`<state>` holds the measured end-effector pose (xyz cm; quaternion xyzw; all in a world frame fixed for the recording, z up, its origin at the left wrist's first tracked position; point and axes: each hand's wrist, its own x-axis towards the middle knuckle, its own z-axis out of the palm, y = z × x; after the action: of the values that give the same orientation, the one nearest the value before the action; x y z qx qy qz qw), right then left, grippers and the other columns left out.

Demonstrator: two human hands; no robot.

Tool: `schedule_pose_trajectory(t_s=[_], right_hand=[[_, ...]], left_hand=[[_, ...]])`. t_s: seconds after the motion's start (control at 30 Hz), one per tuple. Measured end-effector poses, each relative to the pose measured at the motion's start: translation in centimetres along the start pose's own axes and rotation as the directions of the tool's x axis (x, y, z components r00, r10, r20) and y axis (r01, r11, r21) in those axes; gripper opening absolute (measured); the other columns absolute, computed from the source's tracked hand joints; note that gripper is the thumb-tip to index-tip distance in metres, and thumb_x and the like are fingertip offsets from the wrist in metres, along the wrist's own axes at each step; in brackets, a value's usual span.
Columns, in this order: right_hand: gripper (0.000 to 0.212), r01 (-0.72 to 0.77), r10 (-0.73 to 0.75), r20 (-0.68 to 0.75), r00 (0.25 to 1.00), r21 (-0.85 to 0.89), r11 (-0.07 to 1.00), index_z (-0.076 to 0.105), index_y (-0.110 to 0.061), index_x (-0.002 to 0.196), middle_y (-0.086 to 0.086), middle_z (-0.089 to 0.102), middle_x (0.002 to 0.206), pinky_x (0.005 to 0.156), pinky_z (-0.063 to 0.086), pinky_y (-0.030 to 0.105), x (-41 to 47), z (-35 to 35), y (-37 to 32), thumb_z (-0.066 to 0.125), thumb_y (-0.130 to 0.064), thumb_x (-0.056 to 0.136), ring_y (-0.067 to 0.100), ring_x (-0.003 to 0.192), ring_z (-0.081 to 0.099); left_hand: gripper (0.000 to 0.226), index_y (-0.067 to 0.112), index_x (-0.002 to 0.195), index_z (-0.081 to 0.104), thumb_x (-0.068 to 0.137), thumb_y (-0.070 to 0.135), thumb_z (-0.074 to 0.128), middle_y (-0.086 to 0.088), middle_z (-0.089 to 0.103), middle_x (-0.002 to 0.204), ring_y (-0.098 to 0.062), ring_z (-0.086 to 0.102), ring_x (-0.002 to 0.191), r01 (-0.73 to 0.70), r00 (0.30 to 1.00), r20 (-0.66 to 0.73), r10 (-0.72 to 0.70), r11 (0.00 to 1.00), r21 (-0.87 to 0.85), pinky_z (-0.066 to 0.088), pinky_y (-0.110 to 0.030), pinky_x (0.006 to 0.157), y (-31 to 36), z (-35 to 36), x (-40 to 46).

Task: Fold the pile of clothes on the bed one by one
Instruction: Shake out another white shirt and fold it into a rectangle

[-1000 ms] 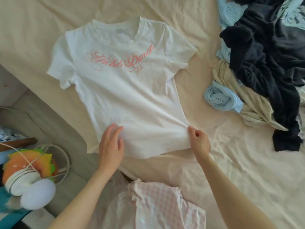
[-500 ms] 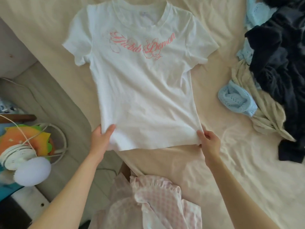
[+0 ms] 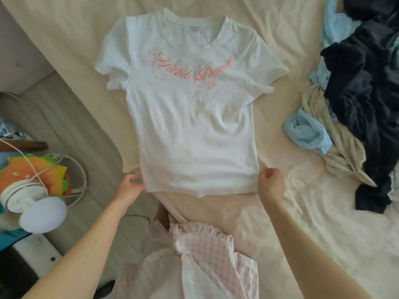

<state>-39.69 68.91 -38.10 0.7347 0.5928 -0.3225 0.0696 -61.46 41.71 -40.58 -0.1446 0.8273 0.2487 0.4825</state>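
A white T-shirt with pink script lettering lies flat, front up and neck away from the person, on the cream-sheeted bed. The left hand pinches the hem's left corner; the right hand grips the hem's right corner with curled fingers. The pile of clothes, dark navy, pale blue knit and beige pieces, sits at the bed's right side, apart from the shirt.
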Motion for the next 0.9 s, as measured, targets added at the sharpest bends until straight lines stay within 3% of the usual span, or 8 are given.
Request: schedule_pose_trajectory(t_s=[0.17, 0.37, 0.53, 0.67, 0.73, 0.77, 0.83, 0.9], right_hand=[[0.035, 0.283, -0.294, -0.031, 0.955, -0.194, 0.939, 0.049, -0.009, 0.129, 0.011, 0.048, 0.133, 0.103, 0.027, 0.042, -0.9, -0.1, -4.7, 0.045, -0.023, 0.097, 0.029, 0.125, 0.039], [0.042, 0.734, -0.712, 0.177, 0.679, -0.196, 0.651, 0.047, -0.008, 0.137, 0.011, 0.045, 0.143, 0.110, 0.027, 0.040, -3.0, 3.5, -13.0, 0.048, -0.023, 0.098, 0.029, 0.136, 0.035], [0.051, 0.909, -0.787, 0.454, 0.417, -0.231, 0.348, 0.029, -0.019, 0.148, 0.003, 0.021, 0.157, 0.118, 0.011, 0.041, -4.8, 9.3, -19.9, 0.038, -0.033, 0.101, 0.023, 0.147, 0.012], [0.053, 0.948, -0.760, 0.568, 0.316, -0.223, 0.227, 0.021, -0.024, 0.151, -0.001, 0.007, 0.160, 0.117, 0.000, 0.043, -5.8, 12.9, -24.0, 0.034, -0.037, 0.101, 0.020, 0.147, -0.001], [0.051, 0.935, -0.731, 0.591, 0.342, -0.134, 0.329, 0.026, -0.022, 0.149, -0.002, 0.011, 0.160, 0.118, 0.005, 0.039, -5.9, 13.5, -25.5, 0.036, -0.036, 0.101, 0.018, 0.147, 0.005], [0.048, 0.889, -0.718, 0.573, 0.395, -0.043, 0.455, 0.032, -0.019, 0.147, -0.001, 0.020, 0.158, 0.117, 0.011, 0.033, -5.9, 13.4, -26.1, 0.038, -0.034, 0.101, 0.016, 0.146, 0.014], [0.040, 0.639, -0.653, 0.478, 0.587, 0.221, 0.737, 0.048, -0.018, 0.137, -0.002, 0.043, 0.146, 0.107, 0.026, 0.014, -5.7, 12.0, -26.6, 0.041, -0.033, 0.101, 0.009, 0.133, 0.038], [0.028, 0.310, -0.520, 0.427, 0.739, 0.470, 0.826, 0.057, -0.025, 0.120, -0.007, 0.059, 0.126, 0.099, 0.039, 0.017, -5.5, 9.8, -26.5, 0.042, -0.036, 0.100, 0.006, 0.116, 0.054]], left_hand=[[0.042, 0.013, 0.132, 0.045, 0.093, 0.023, 0.056, -0.010, 0.054, 0.124, -0.027, 0.053, 0.113, -0.163, 0.985, -0.073, 0.156, 0.982, -0.099, 0.043, -0.043, 0.098, 4.3, -1.9, 1.0], [0.039, 0.012, 0.133, 0.043, 0.099, 0.031, 0.045, -0.006, 0.055, 0.116, -0.021, 0.057, 0.099, -0.151, 0.989, -0.092, 0.120, 0.806, -0.572, 0.047, -0.034, 0.082, 12.5, -5.0, 4.0], [0.017, 0.016, 0.101, 0.059, 0.095, 0.031, 0.054, 0.000, 0.066, 0.083, -0.013, 0.064, 0.075, -0.115, 0.989, -0.037, 0.143, 0.584, -0.804, 0.052, -0.027, 0.065, 17.9, -8.1, 6.9], [0.007, 0.008, 0.087, 0.059, 0.091, 0.014, 0.061, -0.004, 0.064, 0.067, -0.014, 0.057, 0.061, 0.021, 0.993, 0.069, 0.094, 0.435, -0.900, 0.048, -0.021, 0.054, 20.1, -9.3, 8.1], [0.007, 0.008, 0.085, 0.057, 0.090, 0.003, 0.058, -0.006, 0.058, 0.078, -0.013, 0.051, 0.064, 0.076, 0.991, 0.113, 0.067, 0.404, -0.912, 0.042, -0.018, 0.048, 20.8, -9.7, 8.2], [0.011, 0.009, 0.086, 0.058, 0.089, -0.001, 0.056, -0.006, 0.058, 0.082, -0.013, 0.052, 0.066, 0.041, 0.991, 0.089, 0.098, 0.411, -0.911, 0.042, -0.018, 0.048, 21.1, -9.8, 8.1], [0.023, 0.014, 0.094, 0.062, 0.085, -0.006, 0.055, -0.005, 0.062, 0.090, -0.012, 0.058, 0.074, -0.229, 0.963, -0.112, 0.246, 0.521, -0.823, 0.047, -0.018, 0.060, 21.4, -9.3, 7.3], [0.033, 0.018, 0.101, 0.063, 0.080, -0.007, 0.056, -0.006, 0.057, 0.092, -0.009, 0.053, 0.078, -0.632, 0.775, -0.377, 0.508, 0.646, -0.428, 0.044, -0.018, 0.073, 21.0, -8.3, 5.5]])
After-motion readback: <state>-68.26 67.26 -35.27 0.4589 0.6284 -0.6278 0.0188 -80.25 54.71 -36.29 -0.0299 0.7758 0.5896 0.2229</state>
